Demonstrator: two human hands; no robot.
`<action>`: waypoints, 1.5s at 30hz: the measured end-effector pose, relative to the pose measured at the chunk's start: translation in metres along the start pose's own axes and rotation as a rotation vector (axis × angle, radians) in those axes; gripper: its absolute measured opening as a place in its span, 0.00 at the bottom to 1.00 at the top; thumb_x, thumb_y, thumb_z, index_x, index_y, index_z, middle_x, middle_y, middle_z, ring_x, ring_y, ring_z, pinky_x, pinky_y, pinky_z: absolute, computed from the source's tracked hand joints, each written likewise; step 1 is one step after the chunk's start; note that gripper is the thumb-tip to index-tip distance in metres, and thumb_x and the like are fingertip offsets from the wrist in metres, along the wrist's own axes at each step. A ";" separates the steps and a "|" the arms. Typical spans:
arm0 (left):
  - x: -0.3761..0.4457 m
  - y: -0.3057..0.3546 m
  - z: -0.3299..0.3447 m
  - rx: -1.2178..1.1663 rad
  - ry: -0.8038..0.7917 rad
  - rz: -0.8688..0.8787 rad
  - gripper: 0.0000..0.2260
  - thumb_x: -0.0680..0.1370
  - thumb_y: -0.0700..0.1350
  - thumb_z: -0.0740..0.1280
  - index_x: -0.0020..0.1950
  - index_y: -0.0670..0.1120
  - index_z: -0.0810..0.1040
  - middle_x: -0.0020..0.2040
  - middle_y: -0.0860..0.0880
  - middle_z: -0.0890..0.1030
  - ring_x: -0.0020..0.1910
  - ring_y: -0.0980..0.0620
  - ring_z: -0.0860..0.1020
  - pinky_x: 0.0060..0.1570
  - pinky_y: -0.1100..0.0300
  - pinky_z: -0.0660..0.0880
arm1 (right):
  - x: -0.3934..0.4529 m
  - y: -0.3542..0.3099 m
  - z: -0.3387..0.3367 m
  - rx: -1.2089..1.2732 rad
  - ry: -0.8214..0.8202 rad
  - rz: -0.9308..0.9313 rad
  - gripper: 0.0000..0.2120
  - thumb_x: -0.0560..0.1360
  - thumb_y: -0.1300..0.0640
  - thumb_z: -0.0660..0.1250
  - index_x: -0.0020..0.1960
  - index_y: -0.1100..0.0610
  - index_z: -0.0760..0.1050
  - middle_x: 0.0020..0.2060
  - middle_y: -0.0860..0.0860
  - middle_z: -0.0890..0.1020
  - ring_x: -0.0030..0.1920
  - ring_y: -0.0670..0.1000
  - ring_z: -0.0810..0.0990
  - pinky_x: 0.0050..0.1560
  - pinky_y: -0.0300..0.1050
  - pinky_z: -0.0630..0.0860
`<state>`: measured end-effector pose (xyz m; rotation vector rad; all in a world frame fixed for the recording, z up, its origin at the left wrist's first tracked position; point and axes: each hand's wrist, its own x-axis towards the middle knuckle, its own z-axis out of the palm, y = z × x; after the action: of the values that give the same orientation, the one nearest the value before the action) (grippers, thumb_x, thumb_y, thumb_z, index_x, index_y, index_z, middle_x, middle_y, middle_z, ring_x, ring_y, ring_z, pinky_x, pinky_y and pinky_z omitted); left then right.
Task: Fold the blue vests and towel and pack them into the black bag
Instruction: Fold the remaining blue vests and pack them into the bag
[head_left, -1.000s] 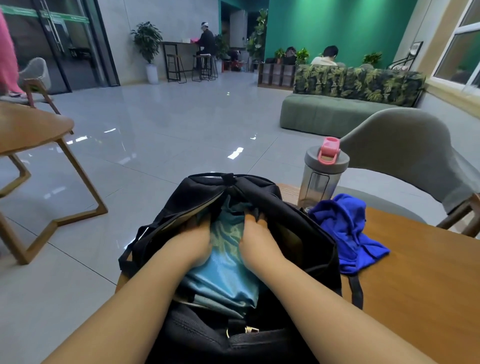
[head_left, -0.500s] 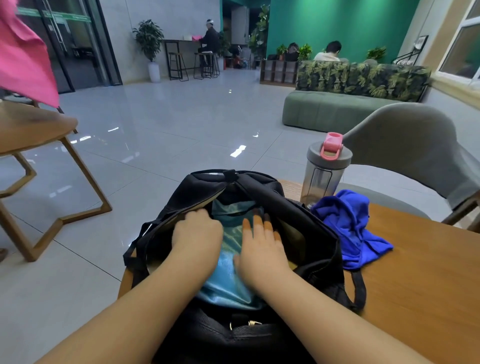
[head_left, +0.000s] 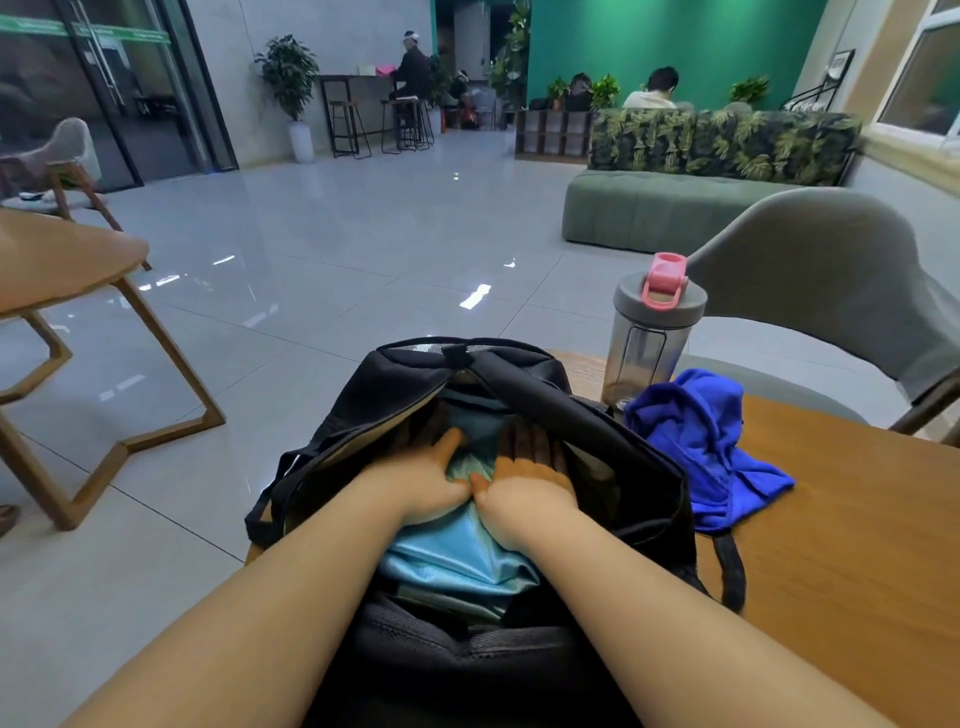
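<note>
both forearms are coming in from the bottom of the shot and reaching down into the open mouth of the black bag (head_left: 639, 467), which is sitting on the near corner of the wooden counter (head_left: 841, 545). the left hand (head_left: 415, 480) and right hand (head_left: 524, 480) are lying side by side, thumbs nearly touching, and pressing flat on a light blue folded vest (head_left: 457, 556) that's sitting inside the bag. as for each grip, fingers are laid out straight and pointing away into the bag, so nothing is being pinched or wrapped, it's just palms pushing down on the fabric. fingertips are getting lost in the shadow under the bag's top flap, so can't say much about them. just to the right of the bag, a bright blue piece of clothing (head_left: 701, 447) is lying crumpled on the counter, touching the bag's side, not folded. right behind that, a clear shaker bottle (head_left: 649, 343) with a grey lid and pink flip cap is standing upright near the far edge. a grey chair (head_left: 831, 270) is sitting past the counter on the right, another wooden table (head_left: 62, 260) is off to the left, and a green sofa (head_left: 675, 208) is sitting further back.
</note>
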<state>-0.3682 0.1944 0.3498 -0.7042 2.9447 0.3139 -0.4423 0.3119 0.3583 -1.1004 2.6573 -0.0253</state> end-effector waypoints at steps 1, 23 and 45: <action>0.000 0.000 -0.001 -0.015 -0.010 -0.001 0.32 0.66 0.65 0.52 0.68 0.56 0.62 0.78 0.52 0.46 0.75 0.41 0.50 0.72 0.46 0.54 | 0.000 0.000 0.000 -0.005 -0.009 0.004 0.33 0.82 0.43 0.46 0.78 0.59 0.37 0.77 0.56 0.39 0.77 0.56 0.37 0.75 0.53 0.37; -0.068 0.044 -0.023 0.155 -0.057 -0.009 0.21 0.81 0.59 0.49 0.74 0.62 0.59 0.75 0.53 0.62 0.75 0.44 0.55 0.69 0.45 0.59 | -0.094 0.037 -0.014 0.117 0.101 -0.280 0.22 0.81 0.49 0.54 0.74 0.52 0.63 0.70 0.50 0.71 0.71 0.51 0.65 0.74 0.57 0.44; -0.124 0.175 0.034 -0.141 0.637 0.730 0.12 0.75 0.47 0.61 0.55 0.48 0.80 0.52 0.52 0.80 0.54 0.50 0.76 0.55 0.54 0.74 | -0.202 0.182 0.047 0.317 0.859 -0.147 0.23 0.69 0.61 0.61 0.64 0.54 0.74 0.58 0.51 0.80 0.62 0.49 0.73 0.63 0.42 0.66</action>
<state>-0.3366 0.4087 0.3650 0.3953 3.7171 0.4057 -0.4197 0.5857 0.3391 -1.3799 3.0680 -1.1400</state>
